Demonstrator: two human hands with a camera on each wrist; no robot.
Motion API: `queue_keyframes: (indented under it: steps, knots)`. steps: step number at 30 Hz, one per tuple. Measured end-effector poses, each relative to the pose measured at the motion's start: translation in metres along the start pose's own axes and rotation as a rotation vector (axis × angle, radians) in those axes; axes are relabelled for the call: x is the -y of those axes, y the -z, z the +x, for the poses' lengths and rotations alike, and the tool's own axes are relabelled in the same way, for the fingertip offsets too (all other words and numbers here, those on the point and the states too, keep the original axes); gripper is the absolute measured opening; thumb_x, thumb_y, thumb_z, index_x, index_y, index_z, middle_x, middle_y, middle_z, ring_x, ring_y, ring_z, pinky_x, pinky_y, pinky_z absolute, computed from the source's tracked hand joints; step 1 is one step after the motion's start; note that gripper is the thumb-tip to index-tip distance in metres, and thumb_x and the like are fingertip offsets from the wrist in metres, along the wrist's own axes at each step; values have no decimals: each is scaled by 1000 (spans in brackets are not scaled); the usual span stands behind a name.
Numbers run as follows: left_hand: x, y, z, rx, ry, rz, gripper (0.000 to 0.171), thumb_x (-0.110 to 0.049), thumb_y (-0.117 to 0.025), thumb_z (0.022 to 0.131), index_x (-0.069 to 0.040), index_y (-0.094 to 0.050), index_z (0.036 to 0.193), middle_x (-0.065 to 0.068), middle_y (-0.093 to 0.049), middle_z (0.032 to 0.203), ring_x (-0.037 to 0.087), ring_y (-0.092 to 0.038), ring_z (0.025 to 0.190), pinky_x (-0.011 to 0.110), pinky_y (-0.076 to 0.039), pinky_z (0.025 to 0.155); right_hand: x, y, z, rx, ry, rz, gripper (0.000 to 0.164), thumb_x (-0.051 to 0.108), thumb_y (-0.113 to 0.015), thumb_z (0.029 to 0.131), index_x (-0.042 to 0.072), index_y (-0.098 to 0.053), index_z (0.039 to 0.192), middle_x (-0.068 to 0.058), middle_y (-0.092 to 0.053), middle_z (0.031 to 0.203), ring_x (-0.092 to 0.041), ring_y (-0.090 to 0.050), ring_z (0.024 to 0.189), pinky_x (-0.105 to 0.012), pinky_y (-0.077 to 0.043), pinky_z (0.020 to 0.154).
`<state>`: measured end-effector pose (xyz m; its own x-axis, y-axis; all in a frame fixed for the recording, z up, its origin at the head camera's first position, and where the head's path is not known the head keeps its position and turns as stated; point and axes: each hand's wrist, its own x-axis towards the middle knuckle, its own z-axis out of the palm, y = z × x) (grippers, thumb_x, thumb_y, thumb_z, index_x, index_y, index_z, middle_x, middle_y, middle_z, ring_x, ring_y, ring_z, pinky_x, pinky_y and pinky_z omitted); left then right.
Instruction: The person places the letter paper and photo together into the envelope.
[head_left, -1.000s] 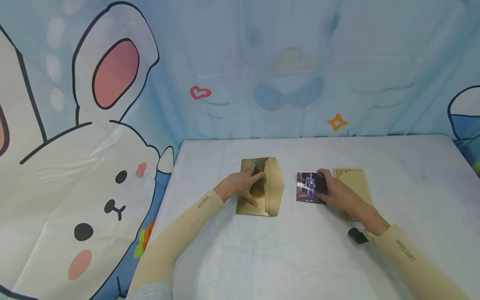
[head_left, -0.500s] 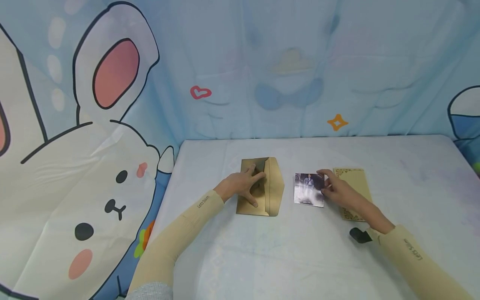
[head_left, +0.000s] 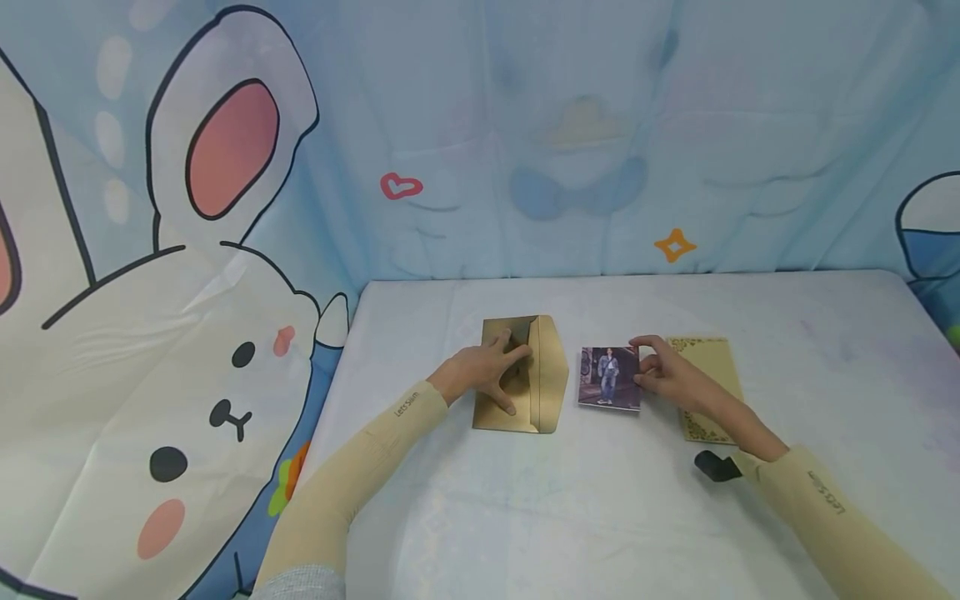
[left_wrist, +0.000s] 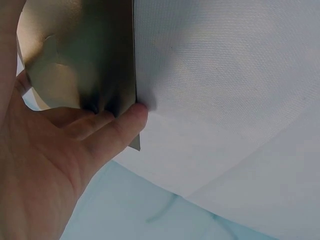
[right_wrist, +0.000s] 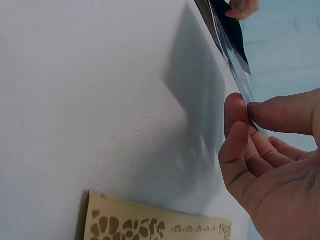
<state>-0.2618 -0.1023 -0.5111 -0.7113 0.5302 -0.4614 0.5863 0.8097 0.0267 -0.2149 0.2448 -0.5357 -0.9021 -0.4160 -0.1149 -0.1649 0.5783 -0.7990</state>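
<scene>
A gold envelope (head_left: 549, 375) lies on the white table with its pointed flap folded out to the right. My left hand (head_left: 480, 371) rests on it with fingers spread, and in the left wrist view the fingertips (left_wrist: 135, 116) press on the envelope's shiny surface near its edge. My right hand (head_left: 675, 379) pinches a small photo (head_left: 609, 379) of a standing person by its right edge, between thumb and fingers. Seen edge-on in the right wrist view, the photo (right_wrist: 235, 65) is held above the table and casts a shadow there.
A cream card (head_left: 712, 367) with brown ornamental corners lies partly under my right forearm. A small black object (head_left: 717, 467) sits at the right sleeve's cuff. Behind the table hangs a light blue curtain (head_left: 585, 167) with cartoon prints.
My right hand has shifted the photo slightly left, towards the envelope, changing its tilt and grip. The left hand and the envelope have stayed in place.
</scene>
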Motion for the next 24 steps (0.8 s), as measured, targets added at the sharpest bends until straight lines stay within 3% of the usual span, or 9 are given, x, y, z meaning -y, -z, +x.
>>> queue_keyframes:
  steps: [11,18,24]
  knots:
    - [-2,-1,0,0,7,4,117,-75,-74,69,-35,-13,161,24,-9,167,33,-66,107,39,-55,76,4,-9,10,20,14,60,59,1,-58,99,-5,-26,148,-20,-63,102,-19,-66,87,-25,-53,71]
    - [-3,-2,-2,2,15,-2,117,-74,-75,70,-35,-12,161,23,-8,168,34,-65,112,38,-54,75,7,-16,14,28,12,30,57,2,-58,99,-4,-27,147,-18,-66,102,-21,-66,90,-25,-52,73]
    - [-4,-1,-2,-5,17,10,116,-74,-74,70,-36,-13,161,23,-8,168,36,-57,128,39,-55,80,12,-20,21,31,2,31,58,2,-58,99,-4,-26,148,-17,-68,101,-21,-67,92,-25,-52,73]
